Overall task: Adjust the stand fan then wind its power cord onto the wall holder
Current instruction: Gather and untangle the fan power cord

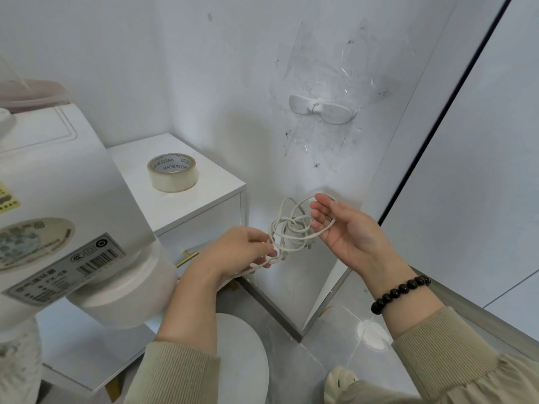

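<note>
Left hand [239, 253] pinched the tangled power cord [291, 230], right hand [347, 228] at 3 o'clock had relaxed fingers spread through its loops, wall holder [320, 107] at 12 o'clock.

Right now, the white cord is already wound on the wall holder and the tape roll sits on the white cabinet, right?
Not quite. The head view shows the wall holder bare. The cord is a loose tangle lower down: the left hand pinches it and its loops hang over the right hand. The tape roll does sit on the white cabinet.
</note>
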A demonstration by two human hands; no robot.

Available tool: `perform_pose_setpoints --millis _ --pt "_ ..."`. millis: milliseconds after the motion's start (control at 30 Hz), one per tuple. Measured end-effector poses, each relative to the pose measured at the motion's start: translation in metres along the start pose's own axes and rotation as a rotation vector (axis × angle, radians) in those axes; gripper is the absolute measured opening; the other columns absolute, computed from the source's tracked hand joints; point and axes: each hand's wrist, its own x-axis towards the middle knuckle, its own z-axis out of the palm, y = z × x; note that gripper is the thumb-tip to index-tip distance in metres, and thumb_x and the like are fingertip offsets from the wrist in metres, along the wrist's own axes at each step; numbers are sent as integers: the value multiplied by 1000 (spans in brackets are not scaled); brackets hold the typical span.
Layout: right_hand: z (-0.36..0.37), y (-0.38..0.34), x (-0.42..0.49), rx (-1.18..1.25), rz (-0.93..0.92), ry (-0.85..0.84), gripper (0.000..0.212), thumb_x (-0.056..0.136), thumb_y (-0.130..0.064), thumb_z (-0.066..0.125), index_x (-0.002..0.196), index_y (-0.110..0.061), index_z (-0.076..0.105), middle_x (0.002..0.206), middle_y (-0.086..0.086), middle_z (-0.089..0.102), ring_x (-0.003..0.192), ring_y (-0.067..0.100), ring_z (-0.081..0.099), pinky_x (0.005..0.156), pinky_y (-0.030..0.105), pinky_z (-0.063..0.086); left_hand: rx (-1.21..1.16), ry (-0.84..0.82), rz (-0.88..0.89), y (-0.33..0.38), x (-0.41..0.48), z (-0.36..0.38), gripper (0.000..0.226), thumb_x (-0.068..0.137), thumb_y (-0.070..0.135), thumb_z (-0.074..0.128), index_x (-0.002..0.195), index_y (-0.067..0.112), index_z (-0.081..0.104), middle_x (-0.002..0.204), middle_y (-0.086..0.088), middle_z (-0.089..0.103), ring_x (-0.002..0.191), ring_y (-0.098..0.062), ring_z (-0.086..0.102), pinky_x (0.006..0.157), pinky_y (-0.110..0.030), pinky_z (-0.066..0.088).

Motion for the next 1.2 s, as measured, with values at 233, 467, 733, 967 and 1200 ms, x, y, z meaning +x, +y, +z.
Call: perform_pose_setpoints --millis 233,467,733,967,1200 --pt "-10 8 5 -925 -264 273 28 97 -17 45 123 -8 50 103 3 57 81 11 57 70 20 49 79 263 142 3 7 17 18 84 15 66 74 2 73 54 -5 55 37 -2 40 41 -7 31" --pt "-6 18 -1 -1280 -457 63 32 79 -30 71 106 -26 56 117 -8 51 108 3 47 78 3 31 35 419 201 7 8 16 7 75 15 73 68 13 76 58 -4 69 48 -8 52 56 -25 47" --pt "-6 27 -9 -1686 -471 -162 79 69 -44 76 137 -23 39 134 -9 45 123 6 40 95 13 26 -110 311 180 6 7 15 20 84 9 65 66 17 72 56 3 69 51 -6 62 57 -24 51" --pt "-15 24 -3 -1531 -568 -85 23 96 -17 43 108 -21 62 70 -6 57 57 4 47 55 17 34 -152 335 209 8 6 16 16 87 4 60 75 7 70 59 -4 63 41 1 53 45 -11 42" --pt "-25 10 13 -531 -102 16 34 100 -17 36 71 -9 53 81 5 70 85 23 59 78 32 44 -385 253 339 7 5 8 33 93 -1 43 71 15 61 56 2 50 49 -6 42 48 -15 34"
